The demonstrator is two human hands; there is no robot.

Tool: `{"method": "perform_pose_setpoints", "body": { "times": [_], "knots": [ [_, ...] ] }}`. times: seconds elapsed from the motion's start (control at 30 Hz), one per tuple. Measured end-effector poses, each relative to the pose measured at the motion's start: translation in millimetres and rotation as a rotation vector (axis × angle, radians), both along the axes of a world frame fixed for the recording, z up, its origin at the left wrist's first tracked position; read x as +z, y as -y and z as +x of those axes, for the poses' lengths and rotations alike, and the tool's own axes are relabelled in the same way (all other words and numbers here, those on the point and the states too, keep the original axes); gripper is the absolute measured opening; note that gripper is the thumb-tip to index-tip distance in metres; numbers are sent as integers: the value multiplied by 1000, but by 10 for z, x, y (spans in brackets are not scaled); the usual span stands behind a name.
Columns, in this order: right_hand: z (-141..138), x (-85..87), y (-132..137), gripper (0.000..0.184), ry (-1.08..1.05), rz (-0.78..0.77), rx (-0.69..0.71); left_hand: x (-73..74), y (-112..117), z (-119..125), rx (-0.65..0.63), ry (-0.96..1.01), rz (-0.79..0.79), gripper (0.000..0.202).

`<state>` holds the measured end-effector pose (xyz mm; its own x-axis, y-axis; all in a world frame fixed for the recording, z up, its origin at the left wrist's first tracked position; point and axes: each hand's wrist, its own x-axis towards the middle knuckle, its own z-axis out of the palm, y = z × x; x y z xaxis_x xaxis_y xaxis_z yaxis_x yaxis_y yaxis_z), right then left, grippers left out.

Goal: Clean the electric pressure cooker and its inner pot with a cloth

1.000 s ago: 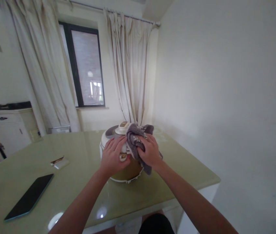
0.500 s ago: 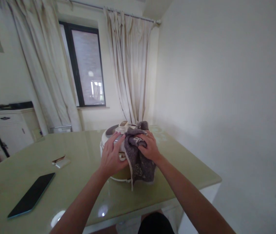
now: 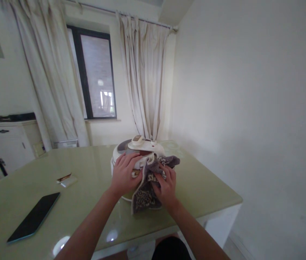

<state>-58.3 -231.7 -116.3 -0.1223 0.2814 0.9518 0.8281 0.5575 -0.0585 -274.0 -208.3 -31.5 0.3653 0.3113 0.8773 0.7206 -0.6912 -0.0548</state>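
A white and gold rice cooker [image 3: 139, 148] stands on the green glass table [image 3: 88, 202]. My left hand [image 3: 124, 174] lies flat on its near left side, fingers stretched over the lid edge. My right hand [image 3: 165, 184] presses a grey patterned cloth [image 3: 147, 187] against the cooker's front, fingers curled into the fabric. The cloth hangs down the cooker's side to the tabletop and bunches up at the right.
A dark phone [image 3: 34, 216] lies on the table at the left, with a small white object [image 3: 66, 180] beyond it. A white cabinet [image 3: 4, 144] stands at the far left. Curtains [image 3: 144, 79] and a window [image 3: 96, 76] are behind; a white wall runs along the right.
My right hand has slid the cloth down from the cooker's lid to its front side. The lid's top is now uncovered. My left hand has barely moved.
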Motion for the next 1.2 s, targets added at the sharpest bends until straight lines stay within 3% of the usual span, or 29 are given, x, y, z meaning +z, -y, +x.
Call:
{"method": "perform_pose_setpoints", "body": {
  "times": [0.07,0.27,0.37,0.57,0.83,0.9,1.03,1.13,1.2],
  "knots": [
    [-12,-131,63,26,83,-16,-13,-9,-11,0,-2,-1,8,41],
    [-228,-747,174,12,206,-49,27,-31,-33,-10,0,-10,20,42],
    [-266,-787,133,15,178,-32,32,-22,-17,-18,6,-23,5,43],
    [-150,-276,25,29,-23,23,-15,-6,-3,-61,-29,-136,-3,48],
    [-88,273,20,41,-50,-88,124,-11,-33,-70,-63,-128,-59,51],
    [-49,437,-56,41,-139,-127,133,-13,-33,-61,-59,-113,-60,47],
    [94,807,-404,39,-249,-203,20,-3,-18,-46,-62,-95,-38,37],
    [263,885,-774,37,-364,-249,53,22,9,1,-42,-71,-32,33],
    [372,746,-993,36,-544,-266,106,46,30,69,-6,-51,-38,28]
  ]
}}
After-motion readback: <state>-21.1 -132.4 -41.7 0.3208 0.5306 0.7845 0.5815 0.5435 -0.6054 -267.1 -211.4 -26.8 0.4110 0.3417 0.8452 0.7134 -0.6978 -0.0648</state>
